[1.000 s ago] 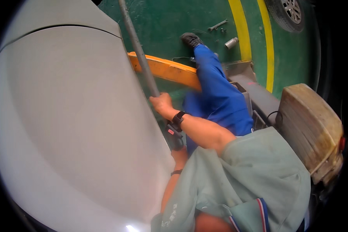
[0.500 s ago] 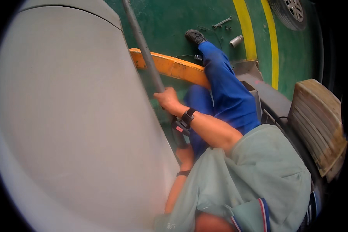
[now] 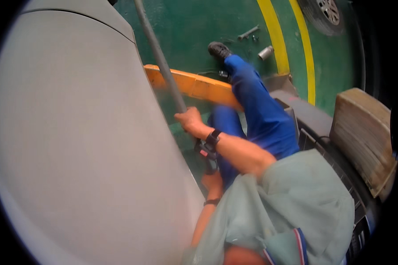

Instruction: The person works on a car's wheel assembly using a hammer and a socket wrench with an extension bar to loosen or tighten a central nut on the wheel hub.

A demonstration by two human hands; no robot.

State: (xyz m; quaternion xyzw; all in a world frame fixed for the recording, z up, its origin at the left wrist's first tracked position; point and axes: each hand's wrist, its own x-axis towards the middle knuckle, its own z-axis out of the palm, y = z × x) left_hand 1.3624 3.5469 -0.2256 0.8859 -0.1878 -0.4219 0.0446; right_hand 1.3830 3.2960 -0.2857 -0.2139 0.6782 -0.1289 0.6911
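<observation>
My right hand (image 3: 189, 122), with a black watch on its wrist, is shut around a long grey metal rod (image 3: 157, 51) that slants up toward the top edge. Below it, my left hand (image 3: 212, 180), wearing a dark wristband, is closed on the handle of a black and red tool (image 3: 205, 152) close to the edge of the grey car body (image 3: 75, 145). The tool is partly hidden by my right forearm. My blue-trousered leg (image 3: 258, 106) stretches out over the floor, ending in a dark shoe (image 3: 218, 48).
An orange lift arm (image 3: 194, 85) runs under the car. On the green floor (image 3: 194, 26) with yellow lines lie a wrench (image 3: 248, 32) and a metal socket (image 3: 265, 52). A stack of wooden blocks (image 3: 362, 137) stands right. A tyre (image 3: 323, 11) shows at top right.
Both hands keep their grips. My right hand has shifted only slightly on the rod, and the view has drifted a little.
</observation>
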